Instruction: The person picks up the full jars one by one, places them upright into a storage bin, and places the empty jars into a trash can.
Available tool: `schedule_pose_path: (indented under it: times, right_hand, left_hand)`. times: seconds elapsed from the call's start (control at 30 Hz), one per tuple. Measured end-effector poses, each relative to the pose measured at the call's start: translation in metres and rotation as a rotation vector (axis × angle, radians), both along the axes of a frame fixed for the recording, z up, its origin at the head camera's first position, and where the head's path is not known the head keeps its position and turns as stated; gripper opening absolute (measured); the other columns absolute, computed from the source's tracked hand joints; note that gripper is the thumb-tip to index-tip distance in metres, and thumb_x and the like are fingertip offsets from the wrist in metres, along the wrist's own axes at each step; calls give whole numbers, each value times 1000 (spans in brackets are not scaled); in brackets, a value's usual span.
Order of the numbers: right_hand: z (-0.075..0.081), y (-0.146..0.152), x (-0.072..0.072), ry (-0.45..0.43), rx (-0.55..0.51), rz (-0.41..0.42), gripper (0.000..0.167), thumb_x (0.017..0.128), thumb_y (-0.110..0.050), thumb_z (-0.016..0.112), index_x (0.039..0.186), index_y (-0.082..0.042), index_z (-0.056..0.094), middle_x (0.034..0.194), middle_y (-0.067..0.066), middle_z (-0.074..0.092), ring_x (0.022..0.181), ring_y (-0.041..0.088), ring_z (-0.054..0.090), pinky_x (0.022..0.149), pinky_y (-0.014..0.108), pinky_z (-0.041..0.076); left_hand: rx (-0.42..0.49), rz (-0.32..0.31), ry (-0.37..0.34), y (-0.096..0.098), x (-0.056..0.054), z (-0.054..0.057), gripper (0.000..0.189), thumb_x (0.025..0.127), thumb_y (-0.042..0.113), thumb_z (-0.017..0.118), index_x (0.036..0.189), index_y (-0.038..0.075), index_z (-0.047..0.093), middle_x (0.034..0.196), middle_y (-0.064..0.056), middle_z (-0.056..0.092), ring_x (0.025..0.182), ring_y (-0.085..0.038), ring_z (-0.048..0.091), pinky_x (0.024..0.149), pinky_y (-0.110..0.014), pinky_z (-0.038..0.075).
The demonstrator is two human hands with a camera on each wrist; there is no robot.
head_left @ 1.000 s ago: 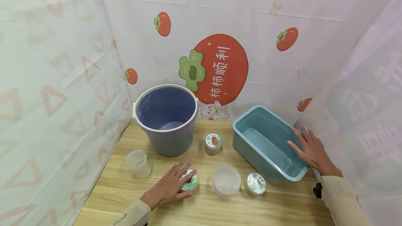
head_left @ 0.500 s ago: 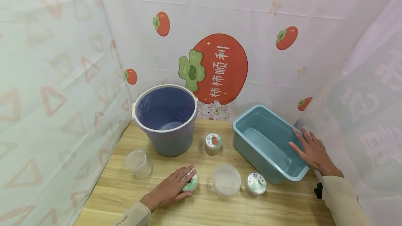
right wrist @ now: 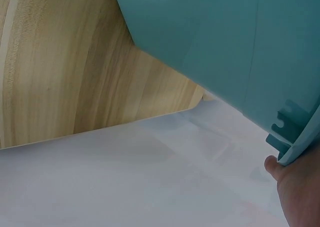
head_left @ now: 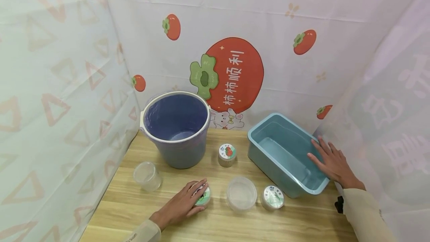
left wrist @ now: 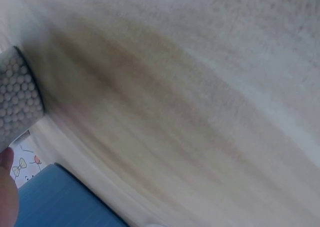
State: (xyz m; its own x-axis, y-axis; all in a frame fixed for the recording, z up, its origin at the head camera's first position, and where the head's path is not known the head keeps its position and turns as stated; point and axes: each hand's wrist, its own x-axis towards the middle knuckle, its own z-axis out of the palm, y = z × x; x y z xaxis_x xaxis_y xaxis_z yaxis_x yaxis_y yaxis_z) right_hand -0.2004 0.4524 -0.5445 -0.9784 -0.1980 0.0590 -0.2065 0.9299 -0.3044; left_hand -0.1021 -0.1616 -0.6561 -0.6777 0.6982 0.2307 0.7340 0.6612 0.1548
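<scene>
My left hand (head_left: 181,204) rests over a small clear jar (head_left: 203,198) with a printed green-and-white lid, its fingers fairly straight and covering part of the lid. In the left wrist view, a jar (left wrist: 19,97) full of pale round beads stands at the left edge, beside part of the hand (left wrist: 7,197). At the right, my right hand (head_left: 336,165) lies on the rim of a teal rectangular bin (head_left: 273,163), fingers spread and straight. The right wrist view shows the bin's outer wall (right wrist: 200,42) and that hand (right wrist: 302,187) at its rim.
A blue bucket (head_left: 183,154) with a white rim stands at back left, a clear cup (head_left: 147,176) before it. A tomato-lidded jar (head_left: 227,155), a round clear container (head_left: 241,194) and another lidded jar (head_left: 273,198) stand on the wooden table (head_left: 228,227). Printed cloth walls enclose it.
My left fingers have drawn slightly closer together over the lid. The right hand stays on the bin's rim, and the objects keep their places.
</scene>
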Motion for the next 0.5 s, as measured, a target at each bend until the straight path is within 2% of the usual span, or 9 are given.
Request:
schedule_pose_path:
  times: [0.1,0.27,0.5]
  right_hand:
    - [1,-1,1,-2,0,3,81,112,-50,54,176,-15,18,182,25,9,156,67,17,111,90,15]
    - [2,-2,1,1,-1,0,81,112,-48,55,176,-14,18,183,23,7,157,66,17,111,90,15]
    - [2,-2,0,-12,4,-2,81,112,-47,55,176,-13,19,183,21,4,158,66,16,112,89,15]
  left_hand:
    - [16,-3,39,1,2,-2,80,108,53,63,171,11,37,176,-10,38,149,-29,49,114,-44,54]
    - [37,6,58,7,2,0,78,107,50,67,169,10,41,175,-9,39,148,-27,49,113,-44,54]
    - [91,16,69,22,-7,17,82,104,45,73,170,12,39,171,-11,44,147,-30,51,114,-46,53]
